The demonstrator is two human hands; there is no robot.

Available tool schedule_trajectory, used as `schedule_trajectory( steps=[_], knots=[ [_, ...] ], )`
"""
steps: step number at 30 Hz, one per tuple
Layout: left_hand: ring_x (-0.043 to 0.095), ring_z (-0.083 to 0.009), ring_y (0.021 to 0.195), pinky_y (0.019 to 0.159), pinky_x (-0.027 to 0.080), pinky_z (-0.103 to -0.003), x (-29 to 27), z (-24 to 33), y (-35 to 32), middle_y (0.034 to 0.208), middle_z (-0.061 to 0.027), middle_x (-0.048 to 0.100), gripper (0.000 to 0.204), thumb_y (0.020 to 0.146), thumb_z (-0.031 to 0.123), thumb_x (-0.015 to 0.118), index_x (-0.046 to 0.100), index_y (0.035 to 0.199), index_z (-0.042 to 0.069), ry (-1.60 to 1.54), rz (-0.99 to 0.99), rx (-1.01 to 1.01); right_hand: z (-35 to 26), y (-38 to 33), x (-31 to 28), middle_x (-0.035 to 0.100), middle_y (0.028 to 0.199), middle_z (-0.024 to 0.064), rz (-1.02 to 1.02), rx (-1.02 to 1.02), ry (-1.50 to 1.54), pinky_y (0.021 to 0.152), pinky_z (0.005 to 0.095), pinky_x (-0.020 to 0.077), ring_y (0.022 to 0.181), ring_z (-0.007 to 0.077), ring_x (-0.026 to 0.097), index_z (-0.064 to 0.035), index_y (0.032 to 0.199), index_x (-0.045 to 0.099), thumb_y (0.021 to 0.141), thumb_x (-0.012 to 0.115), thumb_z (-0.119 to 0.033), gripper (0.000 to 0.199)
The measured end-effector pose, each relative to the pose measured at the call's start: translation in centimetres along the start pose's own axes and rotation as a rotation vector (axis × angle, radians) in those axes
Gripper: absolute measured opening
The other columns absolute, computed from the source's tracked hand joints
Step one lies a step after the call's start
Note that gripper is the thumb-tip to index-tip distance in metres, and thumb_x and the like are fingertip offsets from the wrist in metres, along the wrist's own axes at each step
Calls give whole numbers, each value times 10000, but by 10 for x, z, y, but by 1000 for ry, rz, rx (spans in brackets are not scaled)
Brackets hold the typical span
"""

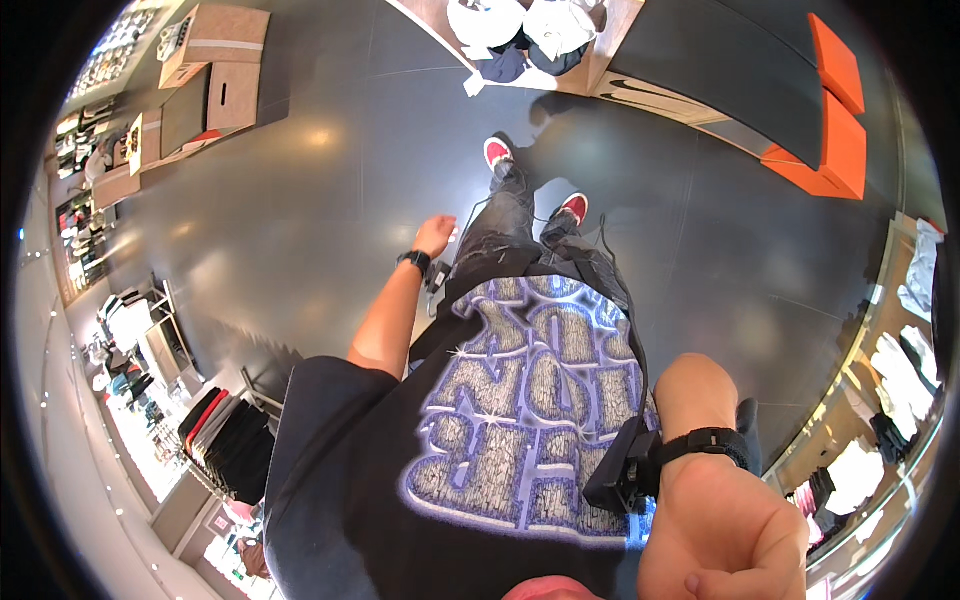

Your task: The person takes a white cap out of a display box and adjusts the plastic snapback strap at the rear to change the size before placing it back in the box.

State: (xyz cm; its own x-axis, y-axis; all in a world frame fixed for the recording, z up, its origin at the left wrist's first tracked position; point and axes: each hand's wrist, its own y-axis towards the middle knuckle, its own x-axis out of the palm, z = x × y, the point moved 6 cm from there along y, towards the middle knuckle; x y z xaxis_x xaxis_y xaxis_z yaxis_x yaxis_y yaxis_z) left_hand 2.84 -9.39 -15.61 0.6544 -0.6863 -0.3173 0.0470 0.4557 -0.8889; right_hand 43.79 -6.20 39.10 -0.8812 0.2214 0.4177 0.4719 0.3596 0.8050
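Note:
My left hand [435, 235] hangs beside my left thigh, fingers loosely apart, with nothing seen in it. A black watch [414, 260] is on that wrist. My right hand [735, 530] is raised close at the lower right, its fingers partly cut off by the lower edge, so what they hold, if anything, is hidden. Around the right wrist goes a black strap [705, 443], with a small black box-shaped device [622, 470] beside it over my shirt. A thin black cord [637, 335] runs along my right side.
My red and white shoes [497, 152] stand on a dark glossy floor [330, 200]. Ahead is a wooden display [625, 30] with white and dark clothes [525, 35]. Orange boxes [835, 140] sit far right. Clothes racks [228, 440] line the left, hung clothes [900, 385] the right.

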Motion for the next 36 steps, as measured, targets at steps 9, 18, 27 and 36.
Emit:
schedule_trajectory(
  steps=[9,18,27,36],
  knots=[
    [677,-174,801,680,546,-335,38,-88,-46,975,-73,708,323,919,303,568,660,1111,60,-263,24,-272,-9,-15,-2,454,722,-56,16,43,-5,482,189,364,592,29,462,-68,955,441,848,564,-9,173],
    [643,-122,891,664,499,-272,54,-24,-13,1067,-53,677,373,977,334,483,563,1232,74,-165,-63,-44,-8,-36,4,437,717,-51,-22,86,123,449,193,332,586,35,452,-67,918,429,745,608,84,291],
    [654,-153,854,650,510,-312,159,-143,-77,1041,-56,689,316,976,304,466,583,1191,105,-487,-21,-436,-10,-52,18,427,761,-36,-196,211,193,451,189,358,581,39,449,-62,960,407,692,578,141,377],
    [660,-204,854,705,509,-402,227,-260,-144,1066,-76,679,297,962,292,509,561,1186,105,-982,185,-642,-12,-62,27,455,770,-52,-243,189,339,441,188,360,558,25,447,-74,948,403,801,579,38,255]
  ],
)
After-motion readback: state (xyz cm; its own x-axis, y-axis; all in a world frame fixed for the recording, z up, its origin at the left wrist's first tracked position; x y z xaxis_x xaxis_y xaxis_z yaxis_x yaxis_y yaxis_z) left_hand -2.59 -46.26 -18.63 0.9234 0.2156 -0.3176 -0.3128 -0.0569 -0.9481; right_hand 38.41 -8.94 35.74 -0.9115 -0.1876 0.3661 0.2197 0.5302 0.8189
